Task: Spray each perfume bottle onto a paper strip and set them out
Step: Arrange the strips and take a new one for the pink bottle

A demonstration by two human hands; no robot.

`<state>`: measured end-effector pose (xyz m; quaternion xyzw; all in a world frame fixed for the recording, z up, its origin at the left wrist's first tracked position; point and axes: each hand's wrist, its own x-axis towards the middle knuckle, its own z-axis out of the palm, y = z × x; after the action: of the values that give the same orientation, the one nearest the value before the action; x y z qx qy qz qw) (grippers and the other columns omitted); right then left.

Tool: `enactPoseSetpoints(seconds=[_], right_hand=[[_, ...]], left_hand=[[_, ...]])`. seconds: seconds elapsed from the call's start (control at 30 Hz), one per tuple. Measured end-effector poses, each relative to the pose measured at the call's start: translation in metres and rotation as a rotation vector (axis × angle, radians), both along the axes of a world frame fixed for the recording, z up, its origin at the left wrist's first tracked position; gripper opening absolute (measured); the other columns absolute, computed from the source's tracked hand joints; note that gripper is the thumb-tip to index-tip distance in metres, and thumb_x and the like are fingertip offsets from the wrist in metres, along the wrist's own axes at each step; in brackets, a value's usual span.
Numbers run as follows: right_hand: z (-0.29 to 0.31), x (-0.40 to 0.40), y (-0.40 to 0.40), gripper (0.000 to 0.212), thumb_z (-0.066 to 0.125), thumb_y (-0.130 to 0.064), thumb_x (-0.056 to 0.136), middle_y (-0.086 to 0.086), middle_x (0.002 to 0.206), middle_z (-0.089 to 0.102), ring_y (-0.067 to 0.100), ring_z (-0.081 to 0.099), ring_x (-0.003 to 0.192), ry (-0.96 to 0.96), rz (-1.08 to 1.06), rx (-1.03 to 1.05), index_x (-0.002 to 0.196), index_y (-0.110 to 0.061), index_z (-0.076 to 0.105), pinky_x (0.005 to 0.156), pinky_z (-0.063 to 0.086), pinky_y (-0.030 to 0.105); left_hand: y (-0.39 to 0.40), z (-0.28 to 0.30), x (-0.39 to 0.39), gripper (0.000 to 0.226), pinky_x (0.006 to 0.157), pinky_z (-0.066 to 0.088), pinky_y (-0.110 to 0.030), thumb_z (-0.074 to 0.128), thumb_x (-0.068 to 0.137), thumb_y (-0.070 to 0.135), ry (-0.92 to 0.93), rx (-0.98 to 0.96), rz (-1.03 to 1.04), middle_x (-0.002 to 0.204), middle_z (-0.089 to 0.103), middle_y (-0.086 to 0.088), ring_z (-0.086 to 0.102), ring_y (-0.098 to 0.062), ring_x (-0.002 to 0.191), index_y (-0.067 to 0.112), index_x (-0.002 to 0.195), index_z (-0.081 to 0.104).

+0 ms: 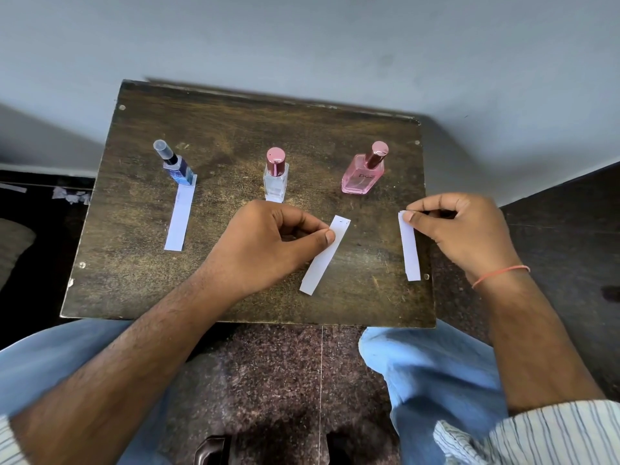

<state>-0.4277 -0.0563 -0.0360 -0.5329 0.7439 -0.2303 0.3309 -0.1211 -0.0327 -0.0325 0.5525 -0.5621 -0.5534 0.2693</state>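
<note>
two strips in hand, one already laid by the blue bottle (177, 167)

left hand (265, 243) pinches the middle strip (323, 256), long axis running toward the clear bottle (275, 176) just beyond it; right hand (459, 229) pinches the other strip (410, 250) below the pink bottle (364, 174). capped bottles hold liquid; worktop (235, 129).

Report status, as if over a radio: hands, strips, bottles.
Left hand pinches middle strip; right hand pinches right strip. Left strip laid before blue bottle. Clear bottle, pink bottle capped. Nothing obstructing.
</note>
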Motion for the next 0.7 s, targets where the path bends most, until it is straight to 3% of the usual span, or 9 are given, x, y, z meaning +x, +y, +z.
enactPoseSetpoints(seconds=[0.23,0.33,0.47,0.7], right_hand=[[0.006,-0.009,0.000,0.016,0.093,-0.033,0.085,-0.030,0.085,0.078,0.001,0.073,0.079,0.046,0.015,0.032,0.078,-0.043,0.083,0.078,0.055,0.026],[0.007,-0.012,0.000,0.018,0.094,-0.033,0.084,-0.033,0.085,0.077,-0.012,0.070,0.077,0.052,0.020,0.048,0.076,-0.044,0.082,0.077,0.052,0.023],[0.006,-0.013,-0.001,0.015,0.094,-0.033,0.083,-0.013,0.081,0.079,0.000,0.069,0.073,0.043,0.012,0.041,0.083,-0.040,0.081,0.077,0.053,0.027],[0.008,-0.013,-0.001,0.020,0.095,-0.034,0.083,-0.009,0.081,0.080,0.008,0.070,0.076,0.015,0.001,0.037,0.089,-0.038,0.077,0.078,0.052,0.028]], left_hand=[[0.000,0.001,0.001,0.007,0.047,0.037,0.000,0.086,0.096,0.026,0.003,-0.012,-0.011,0.061,0.072,0.025,0.055,0.011,0.042,0.019,0.096,0.089],[0.000,0.001,0.001,0.007,0.048,0.038,-0.001,0.086,0.096,0.027,-0.003,-0.024,-0.022,0.063,0.074,0.024,0.056,0.012,0.044,0.021,0.095,0.089],[0.001,0.000,0.000,0.006,0.052,0.041,-0.002,0.087,0.095,0.029,-0.016,-0.039,-0.030,0.067,0.076,0.025,0.059,0.013,0.049,0.024,0.095,0.089],[0.000,-0.003,-0.001,0.006,0.049,0.039,0.000,0.087,0.095,0.028,-0.004,-0.049,-0.033,0.062,0.072,0.028,0.056,0.014,0.046,0.022,0.095,0.089]])
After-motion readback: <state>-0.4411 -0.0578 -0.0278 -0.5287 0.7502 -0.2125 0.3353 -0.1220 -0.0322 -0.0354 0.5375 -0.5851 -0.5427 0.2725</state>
